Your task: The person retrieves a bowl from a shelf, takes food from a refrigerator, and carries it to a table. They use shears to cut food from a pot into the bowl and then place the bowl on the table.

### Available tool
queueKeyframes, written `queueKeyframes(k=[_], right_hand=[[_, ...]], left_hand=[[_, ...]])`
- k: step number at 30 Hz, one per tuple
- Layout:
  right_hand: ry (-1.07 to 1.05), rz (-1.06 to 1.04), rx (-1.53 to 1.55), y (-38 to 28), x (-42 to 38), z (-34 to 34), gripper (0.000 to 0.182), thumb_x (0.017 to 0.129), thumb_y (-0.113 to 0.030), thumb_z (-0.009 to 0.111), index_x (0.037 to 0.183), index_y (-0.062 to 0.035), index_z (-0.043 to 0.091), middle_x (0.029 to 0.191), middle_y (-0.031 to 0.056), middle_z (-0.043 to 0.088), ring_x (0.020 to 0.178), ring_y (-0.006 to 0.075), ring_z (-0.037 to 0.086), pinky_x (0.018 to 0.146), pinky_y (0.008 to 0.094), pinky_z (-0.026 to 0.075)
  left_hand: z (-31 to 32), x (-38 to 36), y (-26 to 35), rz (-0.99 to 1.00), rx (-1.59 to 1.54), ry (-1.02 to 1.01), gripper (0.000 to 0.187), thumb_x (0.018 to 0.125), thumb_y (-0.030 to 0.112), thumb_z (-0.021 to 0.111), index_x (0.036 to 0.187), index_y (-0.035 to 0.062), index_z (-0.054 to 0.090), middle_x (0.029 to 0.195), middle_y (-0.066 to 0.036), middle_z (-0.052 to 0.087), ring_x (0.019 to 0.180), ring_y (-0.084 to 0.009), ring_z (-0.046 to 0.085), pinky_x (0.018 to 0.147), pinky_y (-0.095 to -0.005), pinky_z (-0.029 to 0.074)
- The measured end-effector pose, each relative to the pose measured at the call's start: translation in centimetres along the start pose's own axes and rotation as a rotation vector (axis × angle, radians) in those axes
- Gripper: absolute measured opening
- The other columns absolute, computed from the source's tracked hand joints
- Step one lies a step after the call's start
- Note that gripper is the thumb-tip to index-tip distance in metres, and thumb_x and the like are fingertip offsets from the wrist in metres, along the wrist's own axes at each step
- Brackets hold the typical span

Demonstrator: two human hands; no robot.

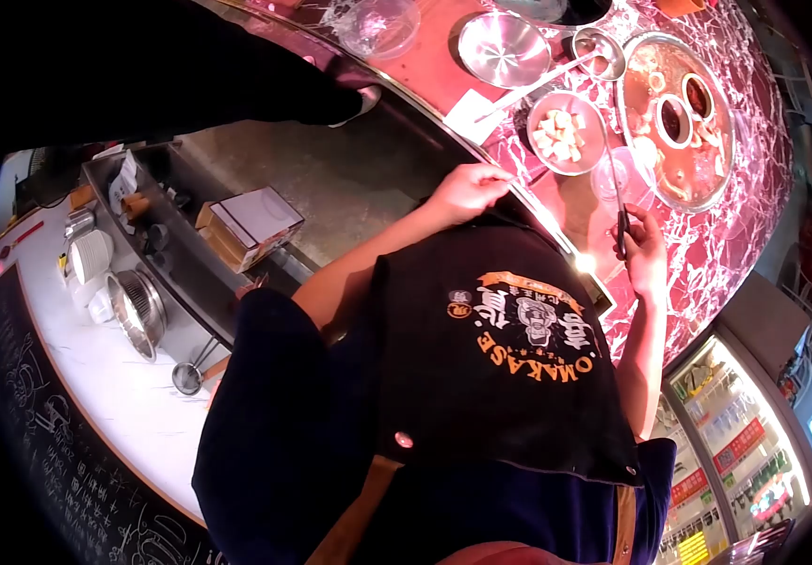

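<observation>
My right hand point(644, 250) is closed around the black handle of a long thin utensil point(620, 221), whose metal shaft points up toward a large round tray point(718, 165) of food in broth. My left hand point(473, 191) is at the counter's near edge, fingers pressed together; whatever they hold, if anything, is too small to name. Pale chunks fill a bowl point(568, 111) between the hands and farther back. A ladle point(597, 54) with a long handle lies beyond that bowl, over a white paper point(473, 117). Two small cups of dark sauce point(674, 121) stand in the tray.
An empty metal bowl point(504, 49) and a clear plastic bowl point(379, 26) are farther back on the counter. Behind at left, a side counter holds stacked bowls point(91, 254), a strainer point(186, 378) and a box point(257, 224). A person's dark-clothed leg point(236, 85) is at upper left.
</observation>
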State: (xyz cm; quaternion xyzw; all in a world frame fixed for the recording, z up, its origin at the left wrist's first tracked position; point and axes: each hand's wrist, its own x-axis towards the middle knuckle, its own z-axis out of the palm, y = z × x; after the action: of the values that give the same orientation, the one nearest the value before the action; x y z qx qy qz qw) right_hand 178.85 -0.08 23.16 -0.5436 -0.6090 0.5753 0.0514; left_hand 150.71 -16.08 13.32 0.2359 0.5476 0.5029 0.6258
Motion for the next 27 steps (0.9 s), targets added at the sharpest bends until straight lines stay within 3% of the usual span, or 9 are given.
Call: queueKeyframes(k=[5, 9, 13, 18, 21, 27], right_hand=[[0.086, -0.096, 0.176, 2.5, 0.2, -0.6, 0.043, 0.095, 0.009, 0.049, 0.135, -0.0053, 0.048, 0.093, 0.0059, 0.066, 0.073, 0.0075, 0.057, 0.065, 0.0203, 0.044], [0.299, -0.127, 0.227, 4.2, -0.1, -2.5, 0.041, 0.098, 0.006, 0.048, 0.137, -0.0065, 0.046, 0.097, 0.0075, 0.066, 0.078, 0.0095, 0.059, 0.07, 0.0229, 0.049], [0.48, -0.195, 0.307, 10.6, 1.6, -5.9, 0.037, 0.098, 0.005, 0.048, 0.133, -0.0067, 0.048, 0.099, 0.0076, 0.065, 0.079, 0.0106, 0.06, 0.068, 0.0231, 0.05], [0.645, -0.02, 0.351, 15.3, 2.0, -7.0, 0.035, 0.099, 0.005, 0.047, 0.132, -0.0048, 0.047, 0.101, 0.0082, 0.064, 0.081, 0.013, 0.063, 0.073, 0.026, 0.054], [0.593, -0.05, 0.426, 17.4, 2.1, -6.8, 0.034, 0.1, 0.002, 0.047, 0.133, -0.0043, 0.046, 0.105, 0.0114, 0.066, 0.084, 0.0167, 0.065, 0.075, 0.0313, 0.057], [0.583, 0.01, 0.387, 17.2, 2.2, -5.3, 0.032, 0.099, 0.004, 0.046, 0.13, -0.0041, 0.046, 0.098, 0.0081, 0.065, 0.081, 0.014, 0.064, 0.075, 0.0287, 0.055]], left_hand=[[-0.3, 0.5, -1.9, 0.041, 0.096, -0.02, 0.018, 0.096, 0.012, 0.062, 0.109, 0.0005, 0.068, 0.075, 0.004, 0.058, 0.061, -0.0026, 0.047, 0.053, -0.02, 0.036], [-0.4, 0.1, -1.8, 0.03, 0.205, 0.031, 0.015, 0.096, 0.014, 0.063, 0.1, 0.0003, 0.067, 0.072, 0.005, 0.057, 0.062, -0.0022, 0.047, 0.054, -0.0207, 0.037], [-0.3, -0.1, -1.3, 0.032, 0.205, 0.039, 0.014, 0.095, 0.015, 0.064, 0.093, 0.0008, 0.065, 0.07, 0.005, 0.056, 0.062, -0.0022, 0.047, 0.054, -0.0213, 0.037], [-0.5, -0.2, -1.2, 0.011, 0.236, 0.045, 0.015, 0.094, 0.016, 0.065, 0.093, 0.001, 0.066, 0.07, 0.005, 0.056, 0.062, -0.0024, 0.047, 0.055, -0.0216, 0.038], [0.1, 0.1, -1.2, 0.005, 0.278, 0.038, 0.016, 0.094, 0.017, 0.065, 0.094, 0.0011, 0.067, 0.071, 0.005, 0.057, 0.063, -0.0027, 0.047, 0.056, -0.0218, 0.039], [0.3, -0.3, -0.6, 0.069, 0.35, -0.015, 0.015, 0.093, 0.016, 0.066, 0.096, 0.0018, 0.068, 0.072, 0.005, 0.057, 0.066, -0.0029, 0.048, 0.059, -0.0226, 0.041]])
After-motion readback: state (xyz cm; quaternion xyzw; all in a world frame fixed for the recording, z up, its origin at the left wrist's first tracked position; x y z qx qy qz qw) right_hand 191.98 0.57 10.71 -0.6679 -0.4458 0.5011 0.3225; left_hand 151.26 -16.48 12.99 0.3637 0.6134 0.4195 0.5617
